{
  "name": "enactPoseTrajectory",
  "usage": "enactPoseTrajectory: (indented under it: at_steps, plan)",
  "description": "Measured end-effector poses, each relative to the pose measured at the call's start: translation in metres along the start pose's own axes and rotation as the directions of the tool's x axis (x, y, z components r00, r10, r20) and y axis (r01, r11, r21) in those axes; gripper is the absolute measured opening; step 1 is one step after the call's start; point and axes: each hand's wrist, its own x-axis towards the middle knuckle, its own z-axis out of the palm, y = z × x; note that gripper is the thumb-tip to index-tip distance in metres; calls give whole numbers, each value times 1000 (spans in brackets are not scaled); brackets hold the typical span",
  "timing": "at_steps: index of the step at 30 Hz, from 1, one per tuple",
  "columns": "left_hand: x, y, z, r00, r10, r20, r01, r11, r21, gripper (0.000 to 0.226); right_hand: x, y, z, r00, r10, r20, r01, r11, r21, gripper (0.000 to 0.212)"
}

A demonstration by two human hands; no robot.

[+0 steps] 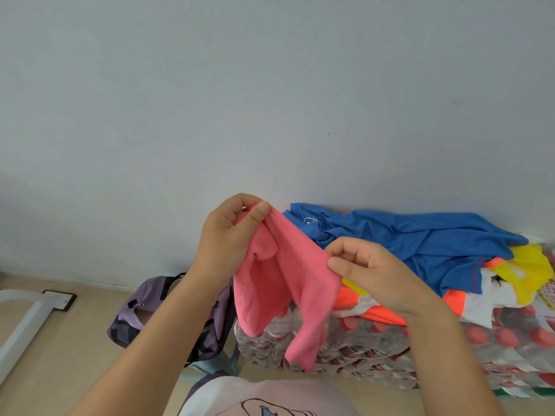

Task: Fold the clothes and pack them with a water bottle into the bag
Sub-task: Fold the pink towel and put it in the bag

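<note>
Above the shrink-wrapped packs of water bottles [390, 349], the left hand [228, 235] and right hand [375, 271] each pinch an edge of the pink garment [288, 283], which hangs in the air between them, still unfolded. Folding seems only just begun. The blue shirt [420, 235] and other clothes lie heaped on the packs; the purple bag [135, 313] sits open to the left. Next, the pink piece probably needs spreading flat before creasing.

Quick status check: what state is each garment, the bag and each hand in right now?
Pink fabric garment: held up, unfolded.
Blue shirt: crumpled on the pile.
Purple fabric bag: zip open.
Left hand: pinches the pink garment.
Right hand: pinches the pink garment.
</note>
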Motion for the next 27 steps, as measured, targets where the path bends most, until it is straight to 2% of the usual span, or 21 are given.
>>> enactPoseTrajectory:
  at_steps: [3,5,6,7,8,10,12,14,18,23,25,27]
  plan:
    - [2,-5,-1,997,-26,-72,27,1000,3,15,0,-6,-1,998,8,-58,-6,999,32,17]
    - [3,-6,-4,997,-76,-16,76,997,15,10,0,-6,-1,998,-4,-63,6,1000,28,14]
    - [2,-6,-5,993,-106,55,105,994,18,5,1,-6,-1,998,-16,-55,17,999,27,8]
    - [1,-6,-6,981,-125,149,123,992,23,9,1,-6,0,999,-23,-40,24,999,28,4]
    - [-1,-6,-6,958,-137,252,132,991,36,22,1,-6,2,999,-35,-19,35,999,21,9]
    - [-5,-8,-4,878,-169,448,143,985,92,44,3,-7,8,997,-62,39,62,998,10,18]
    - [-10,-5,3,803,-170,571,116,985,130,40,6,-9,14,995,-77,71,74,996,42,22]
    - [-11,-3,7,798,-159,581,91,985,144,29,9,-10,17,995,-86,47,82,993,83,22]
    - [-8,-3,-1,774,-171,610,70,980,186,34,11,-8,15,994,-102,-28,105,989,104,19]
    - [-11,-2,-1,749,-170,640,40,976,213,19,11,-7,15,991,-128,-31,131,978,163,18]
    - [-13,-1,3,755,-156,637,35,979,199,18,11,-7,16,992,-124,-24,126,977,171,19]
    - [-12,-1,4,795,-134,591,40,985,169,22,10,-6,14,995,-95,-24,98,985,145,20]
